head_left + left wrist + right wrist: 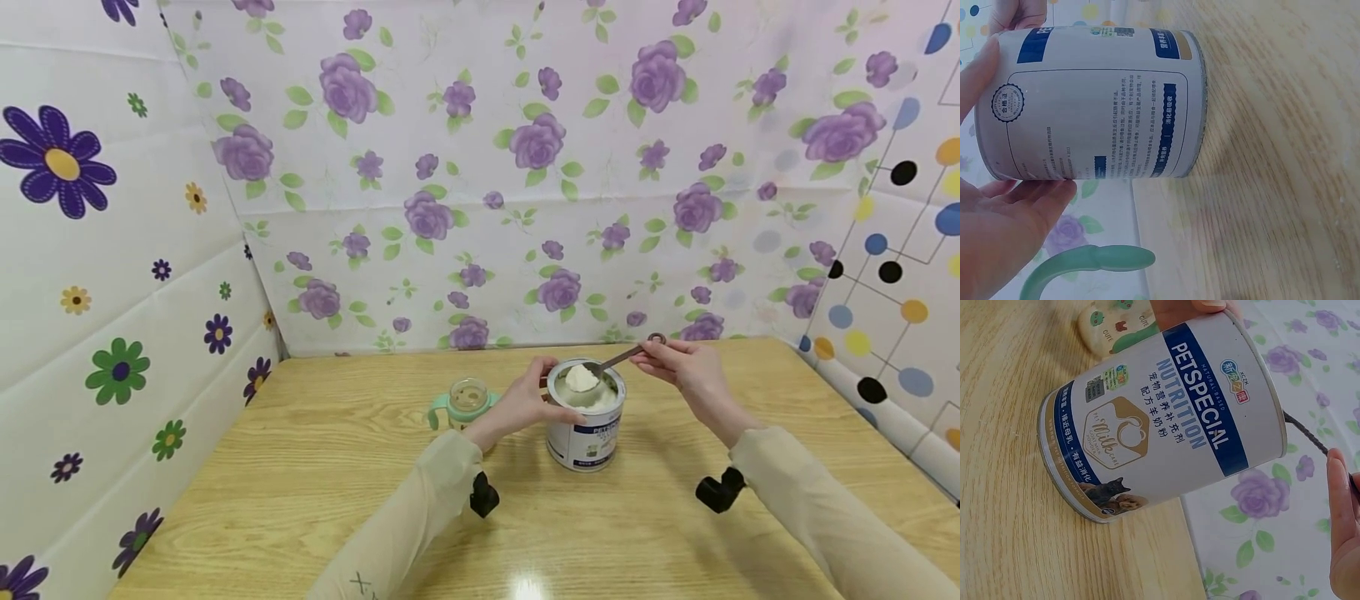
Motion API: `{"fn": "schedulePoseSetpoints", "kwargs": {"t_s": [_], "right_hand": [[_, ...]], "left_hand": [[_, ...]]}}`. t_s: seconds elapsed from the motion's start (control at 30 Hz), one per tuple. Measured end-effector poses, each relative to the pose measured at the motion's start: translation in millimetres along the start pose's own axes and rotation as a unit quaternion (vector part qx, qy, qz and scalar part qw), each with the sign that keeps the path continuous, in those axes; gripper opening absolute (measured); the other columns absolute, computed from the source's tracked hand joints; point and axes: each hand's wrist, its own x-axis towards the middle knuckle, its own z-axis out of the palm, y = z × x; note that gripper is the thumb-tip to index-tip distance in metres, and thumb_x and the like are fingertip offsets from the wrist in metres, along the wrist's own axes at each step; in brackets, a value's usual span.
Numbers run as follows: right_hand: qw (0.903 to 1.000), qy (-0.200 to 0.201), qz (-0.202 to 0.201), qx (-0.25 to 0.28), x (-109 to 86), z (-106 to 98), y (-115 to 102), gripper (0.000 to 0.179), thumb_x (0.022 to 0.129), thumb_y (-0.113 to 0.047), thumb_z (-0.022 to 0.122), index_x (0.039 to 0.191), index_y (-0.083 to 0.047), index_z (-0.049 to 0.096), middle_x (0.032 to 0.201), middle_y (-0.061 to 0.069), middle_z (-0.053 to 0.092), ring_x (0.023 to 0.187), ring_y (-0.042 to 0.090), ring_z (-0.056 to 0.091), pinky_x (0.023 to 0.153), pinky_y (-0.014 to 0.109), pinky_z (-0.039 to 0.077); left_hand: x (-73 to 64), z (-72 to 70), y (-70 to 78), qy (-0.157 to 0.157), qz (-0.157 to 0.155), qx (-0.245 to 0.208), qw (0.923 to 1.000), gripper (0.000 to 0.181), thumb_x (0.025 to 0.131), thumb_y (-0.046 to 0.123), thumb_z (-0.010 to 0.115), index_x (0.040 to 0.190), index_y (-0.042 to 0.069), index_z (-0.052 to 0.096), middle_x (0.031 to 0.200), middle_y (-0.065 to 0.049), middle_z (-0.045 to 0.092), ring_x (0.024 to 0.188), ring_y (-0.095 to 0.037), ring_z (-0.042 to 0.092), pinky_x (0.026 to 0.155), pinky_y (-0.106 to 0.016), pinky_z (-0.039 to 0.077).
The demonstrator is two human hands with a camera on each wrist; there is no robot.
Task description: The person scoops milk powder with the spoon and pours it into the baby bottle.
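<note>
A heaped spoon (622,357), pinched by the right hand (688,373), hovered at the mouth of a can (583,442) on the counter (337,467). The left hand (519,402) gripped the can, partly blocking a green-handled bottle (468,398) to the left; flowered sheeting (420,283) hung far behind.

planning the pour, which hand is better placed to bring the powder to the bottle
Probably the right hand: it holds the spoon, heaped with white powder, at the top of the can. The left hand is nearer the green-handled bottle but grips the can.
</note>
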Motion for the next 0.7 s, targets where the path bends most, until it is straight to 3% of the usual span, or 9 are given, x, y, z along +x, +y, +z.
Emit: {"fn": "schedulePoseSetpoints", "kwargs": {"t_s": [0.43, 0.7], "right_hand": [[0.9999, 0.000, 0.002, 0.014, -1.8, 1.0, -2.5, 0.012, 0.086, 0.002, 0.059, 0.089, 0.000, 0.070, 0.083, 0.019, 0.065, 0.081, 0.025, 0.064, 0.077, 0.031, 0.046], [0.9997, -0.008, -0.020, 0.012, 0.3, -0.2, -4.3, 0.013, 0.087, 0.003, 0.057, 0.094, 0.007, 0.066, 0.082, 0.019, 0.065, 0.079, 0.026, 0.064, 0.075, 0.031, 0.046]], "left_hand": [[-0.9, -1.5, 4.7, -0.021, 0.009, 0.004, 0.9997, 0.076, 0.071, 0.020, 0.079, 0.131, 0.013, 0.033, 0.122, 0.001, 0.040, 0.113, -0.020, 0.041, 0.085, -0.030, 0.040], [-1.4, -8.3, 10.3, -0.020, -0.017, 0.056, 0.9981, 0.093, 0.069, 0.026, 0.080, 0.140, 0.008, 0.022, 0.136, -0.007, 0.033, 0.121, -0.025, 0.035, 0.092, -0.036, 0.035]]}}
